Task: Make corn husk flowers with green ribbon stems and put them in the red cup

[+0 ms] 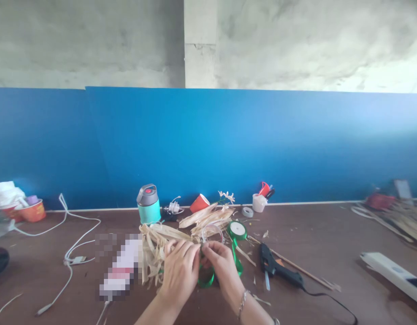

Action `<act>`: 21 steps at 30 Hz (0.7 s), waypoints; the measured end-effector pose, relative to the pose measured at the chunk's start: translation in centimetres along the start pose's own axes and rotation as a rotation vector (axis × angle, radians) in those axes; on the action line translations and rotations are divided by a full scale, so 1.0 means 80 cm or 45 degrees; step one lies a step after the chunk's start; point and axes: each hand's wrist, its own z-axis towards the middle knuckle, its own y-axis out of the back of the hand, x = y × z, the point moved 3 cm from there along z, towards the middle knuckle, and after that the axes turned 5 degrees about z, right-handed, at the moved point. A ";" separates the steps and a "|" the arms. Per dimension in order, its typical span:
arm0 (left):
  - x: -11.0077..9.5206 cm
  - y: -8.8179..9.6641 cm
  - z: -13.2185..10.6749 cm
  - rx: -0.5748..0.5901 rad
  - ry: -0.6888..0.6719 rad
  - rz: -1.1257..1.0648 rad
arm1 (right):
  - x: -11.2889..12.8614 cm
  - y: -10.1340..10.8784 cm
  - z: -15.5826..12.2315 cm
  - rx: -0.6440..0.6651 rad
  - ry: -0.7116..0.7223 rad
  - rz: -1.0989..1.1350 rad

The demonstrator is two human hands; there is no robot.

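In the head view, my left hand [181, 266] and my right hand [222, 265] meet at the middle of the table, fingertips close together. The right one pinches thumb to finger on green ribbon [206, 279], which hangs in a loop between the hands. With its fingers closed, my left hand hides whatever is under them. A thin clear ring [213, 232] shows just beyond the fingertips. Pale dried husks [150, 253] lie beside and behind my left hand. Just past my right hand lies a green ribbon spool [237, 230] with a white face.
A black glue gun [279, 266] and a thin stick [296, 266] lie to the right. Further back stand a turquoise flask [149, 210], an orange-red cup [199, 204], a tape roll [247, 211] and a white cup [259, 203]. White cables [71, 243] spread leftward. A blue partition [208, 144] rises behind.
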 end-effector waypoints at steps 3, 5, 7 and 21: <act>0.001 0.000 0.000 0.015 -0.006 -0.014 | 0.002 0.000 -0.001 0.006 -0.057 0.026; 0.001 0.001 0.002 0.046 -0.011 -0.016 | 0.005 0.000 -0.002 0.019 -0.090 0.039; 0.002 0.001 0.003 0.075 -0.009 -0.013 | 0.008 0.000 -0.003 0.039 -0.110 0.048; 0.006 -0.004 0.000 0.065 0.134 -0.053 | 0.006 -0.002 -0.002 0.005 0.111 0.017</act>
